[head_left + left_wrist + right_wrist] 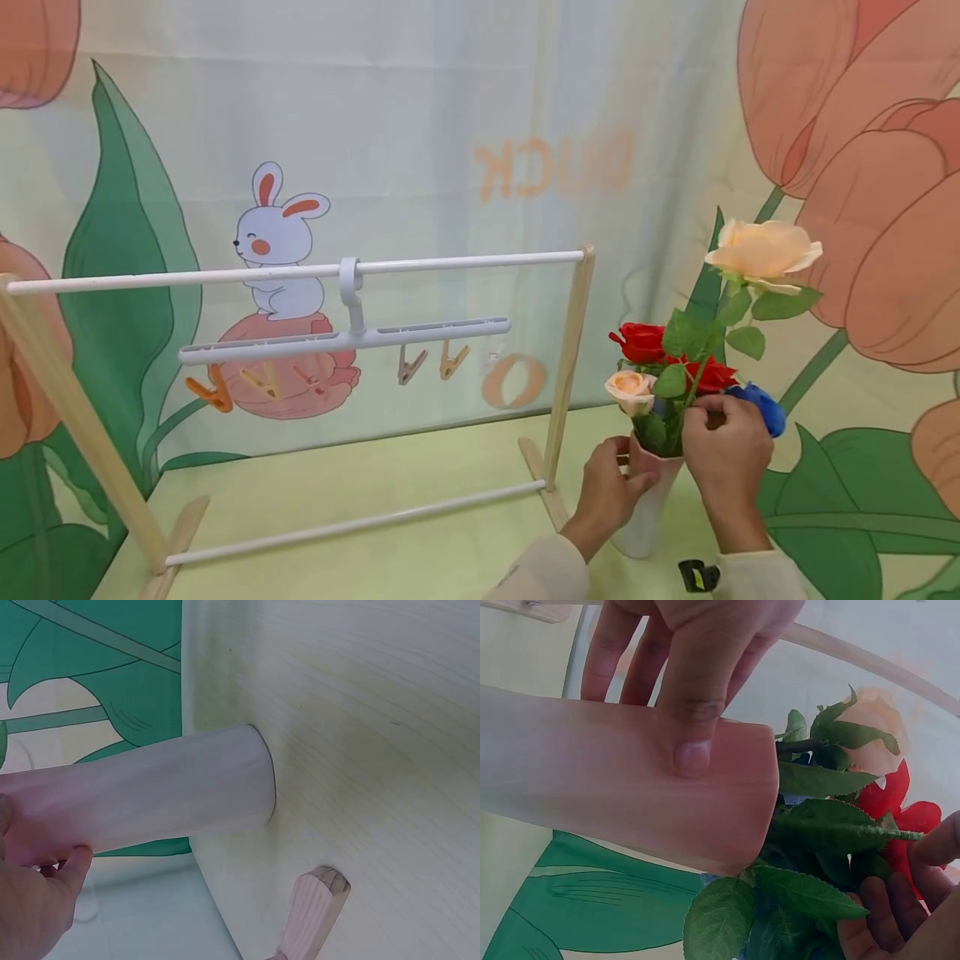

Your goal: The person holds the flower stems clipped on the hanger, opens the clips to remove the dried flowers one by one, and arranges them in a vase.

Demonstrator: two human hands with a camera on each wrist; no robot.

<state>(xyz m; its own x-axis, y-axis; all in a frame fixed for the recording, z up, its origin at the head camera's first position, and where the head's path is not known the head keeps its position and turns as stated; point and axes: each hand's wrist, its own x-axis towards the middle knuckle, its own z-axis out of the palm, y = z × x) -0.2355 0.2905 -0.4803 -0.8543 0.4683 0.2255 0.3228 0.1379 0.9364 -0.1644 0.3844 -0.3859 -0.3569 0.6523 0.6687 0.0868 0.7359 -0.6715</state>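
Observation:
A tall vase (643, 525), white below and pink toward the rim, stands on the table at the right. My left hand (606, 493) grips it just under the rim; in the right wrist view the thumb lies along its pink side. Above the rim, my right hand (729, 454) pinches a green stem, as the right wrist view also shows. That stem rises to a large peach rose (761, 250), highest of the flowers. Lower in the bunch are a red rose (642, 342), another red rose (710, 377), a small peach rose (632, 390) and a blue flower (761, 408). Leaves hide the stem's lower end.
Left of the vase stands a wooden frame with a white top rail (450, 263). A grey hanger (352, 335) hangs from it, carrying several clips, one an orange clip (210, 390). The frame's wooden foot (311, 915) lies close to the vase base. A printed curtain (420, 125) hangs behind.

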